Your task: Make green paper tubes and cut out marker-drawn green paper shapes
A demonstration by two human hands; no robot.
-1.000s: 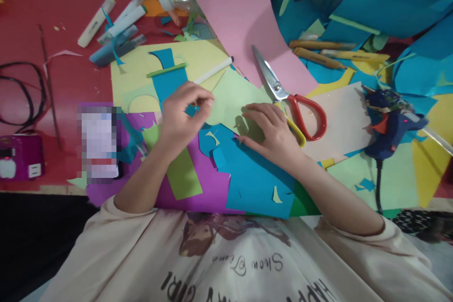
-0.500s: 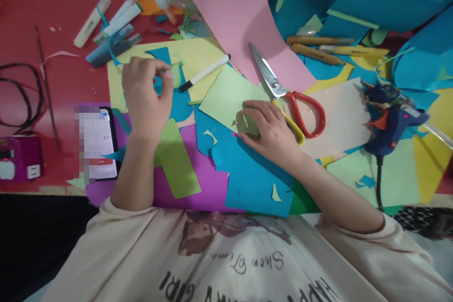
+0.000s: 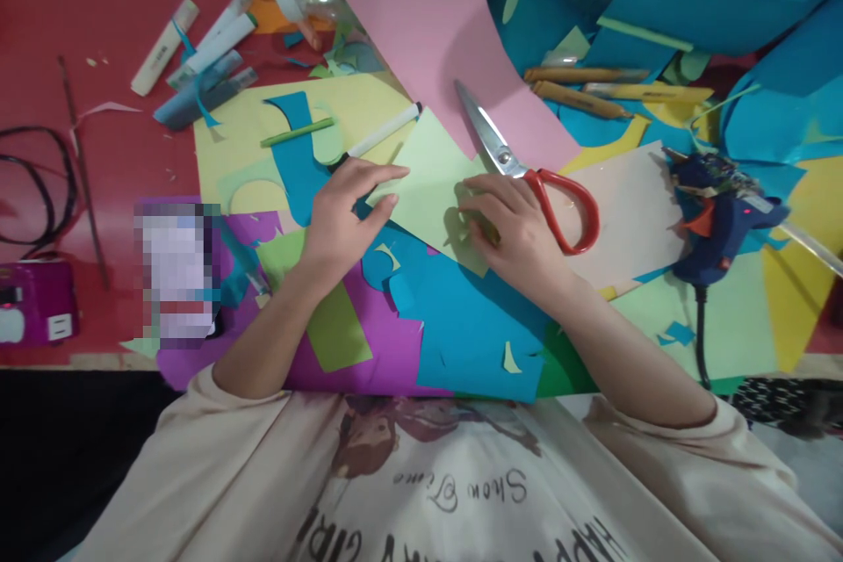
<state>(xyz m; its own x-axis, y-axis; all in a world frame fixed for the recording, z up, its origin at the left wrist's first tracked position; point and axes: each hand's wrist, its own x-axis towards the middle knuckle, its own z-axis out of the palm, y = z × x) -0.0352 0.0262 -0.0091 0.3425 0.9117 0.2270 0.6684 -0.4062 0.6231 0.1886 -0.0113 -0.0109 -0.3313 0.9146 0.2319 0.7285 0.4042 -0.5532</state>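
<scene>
the left hand point(image 3: 339, 224) pinches the left corner of the pale green sheet point(image 3: 428, 184) between thumb and forefinger. the right hand point(image 3: 520, 233) rests on the same sheet, fingers point(image 3: 478, 190) curled down onto it; whether they grip anything underneath is unclear. the sheet lies on blue paper point(image 3: 474, 325) on the surface, with red-handled scissors point(image 3: 527, 176) just beside the right hand.

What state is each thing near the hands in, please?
Scissors: blades shut, lying flat.
Glue gun: lying down, red light on.
Marker: capped.
Green sheet: flat, under both hands.
Left hand: pinching the sheet's corner.
Right hand: fingers curled on the sheet.
</scene>
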